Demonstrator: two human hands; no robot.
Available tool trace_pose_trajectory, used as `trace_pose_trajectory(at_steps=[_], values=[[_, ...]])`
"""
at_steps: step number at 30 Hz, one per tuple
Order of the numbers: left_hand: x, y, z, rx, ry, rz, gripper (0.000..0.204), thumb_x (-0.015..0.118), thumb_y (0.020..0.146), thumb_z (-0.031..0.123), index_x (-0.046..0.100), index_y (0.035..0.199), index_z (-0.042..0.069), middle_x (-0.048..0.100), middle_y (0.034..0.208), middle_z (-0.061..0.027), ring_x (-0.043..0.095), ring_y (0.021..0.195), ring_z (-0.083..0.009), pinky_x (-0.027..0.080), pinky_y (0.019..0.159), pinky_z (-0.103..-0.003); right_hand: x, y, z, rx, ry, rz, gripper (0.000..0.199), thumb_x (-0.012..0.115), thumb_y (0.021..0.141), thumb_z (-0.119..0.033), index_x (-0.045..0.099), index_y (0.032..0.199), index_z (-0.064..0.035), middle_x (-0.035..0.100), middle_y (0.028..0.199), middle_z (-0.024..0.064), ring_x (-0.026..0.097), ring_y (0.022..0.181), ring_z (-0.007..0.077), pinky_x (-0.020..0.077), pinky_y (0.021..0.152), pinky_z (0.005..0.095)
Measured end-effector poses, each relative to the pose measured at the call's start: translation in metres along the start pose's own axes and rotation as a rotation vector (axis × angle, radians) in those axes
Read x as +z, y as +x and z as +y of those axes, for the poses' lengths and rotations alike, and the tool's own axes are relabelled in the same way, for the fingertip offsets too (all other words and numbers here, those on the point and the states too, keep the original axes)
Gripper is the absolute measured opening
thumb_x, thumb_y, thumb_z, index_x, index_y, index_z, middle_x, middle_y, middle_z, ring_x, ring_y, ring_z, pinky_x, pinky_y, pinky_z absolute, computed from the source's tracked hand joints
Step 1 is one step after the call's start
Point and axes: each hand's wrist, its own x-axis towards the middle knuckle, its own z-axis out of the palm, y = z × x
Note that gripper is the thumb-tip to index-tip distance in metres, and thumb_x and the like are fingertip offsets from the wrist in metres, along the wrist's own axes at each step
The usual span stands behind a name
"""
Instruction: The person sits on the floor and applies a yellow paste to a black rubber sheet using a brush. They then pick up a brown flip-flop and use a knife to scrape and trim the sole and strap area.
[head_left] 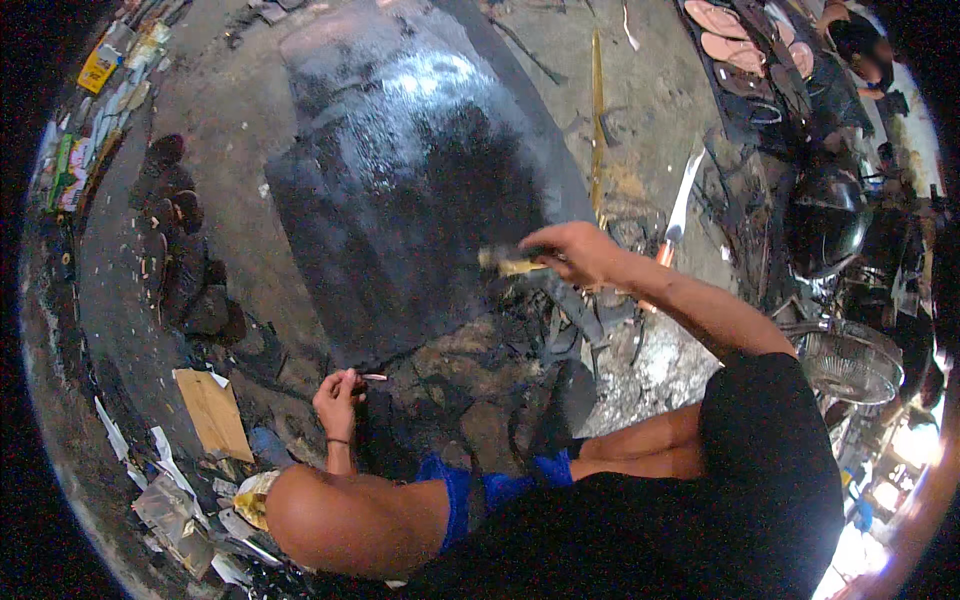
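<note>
Right hand (585,252) is out over the near edge of the big glossy black rubber sheet (400,170) spread on the grey concrete floor (240,200), fingers curled tight round a pale-handled brush (505,262) whose tip is blurred, so it looks mid-stroke. Left hand (337,398) sits low by the sheet's front corner, thumb and fingers pinching a small thin pinkish stick-like piece (374,377); what it is, I can't tell.

Here's what worries me. That sheet shines as if wet, and the person is crouched right at its edge, a knee close to the dark scraps (560,320) piled in front. One lean too far and the forearm or knee could drag through the coating and smear it. The floor is gritty and littered, with a brown cardboard piece (212,410) and paper bits near the left hand, so dust or a loose scrap could stick to the surface.

And just past the brush hand lies a long knife with an orange handle (678,215), blade up on the floor. A wide backswing could catch it.
</note>
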Motion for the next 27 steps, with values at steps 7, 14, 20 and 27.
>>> trace_pose_trajectory(at_steps=[7, 14, 20, 27], values=[[-0.042, 0.02, -0.019, 0.162, 0.094, 0.31, 0.019, 0.069, 0.091, 0.021, 0.066, 0.095, 0.003, 0.065, 0.081, -0.0013, 0.059, 0.072, -0.0081, 0.047, 0.06, -0.025, -0.15, 0.11, -0.022, 0.222, 0.451, 0.585, 0.044, 0.065, 0.091, -0.041, 0.068, 0.09, 0.0033, 0.062, 0.073, 0.0, 0.055, 0.065, 0.0081, 0.0454, 0.059, 0.0277], [-0.05, 0.026, -0.03, 0.142, 0.232, 0.316, 0.02, 0.07, 0.089, 0.021, 0.066, 0.091, 0.001, 0.063, 0.076, -0.0006, 0.055, 0.069, -0.0072, 0.044, 0.062, -0.024, -0.172, 0.299, 0.052, 0.459, -0.1, 0.581, 0.044, 0.069, 0.08, -0.037, 0.068, 0.102, 0.0012, 0.07, 0.09, 0.0193, 0.069, 0.084, 0.0315, 0.0537, 0.073, 0.0415], [-0.039, 0.02, -0.004, 0.0, 0.197, 0.306, 0.016, 0.072, 0.088, 0.019, 0.067, 0.093, 0.003, 0.065, 0.075, -0.0002, 0.056, 0.064, -0.0063, 0.044, 0.057, -0.023, -0.171, 0.373, 0.058, 0.084, -0.618, 0.449, 0.031, 0.066, 0.078, -0.025, 0.067, 0.104, -0.0094, 0.07, 0.093, 0.0164, 0.068, 0.089, 0.0372, 0.0554, 0.076, 0.0481], [-0.054, 0.017, -0.021, -0.03, 0.09, 0.261, 0.015, 0.07, 0.09, 0.018, 0.065, 0.092, 0.004, 0.059, 0.073, 0.0026, 0.052, 0.064, -0.0046, 0.041, 0.055, -0.021, -0.168, 0.309, 0.043, -0.202, -0.685, 0.052, 0.026, 0.061, 0.087, -0.025, 0.064, 0.111, -0.0161, 0.068, 0.093, 0.0143, 0.067, 0.087, 0.0366, 0.0537, 0.072, 0.0476]])
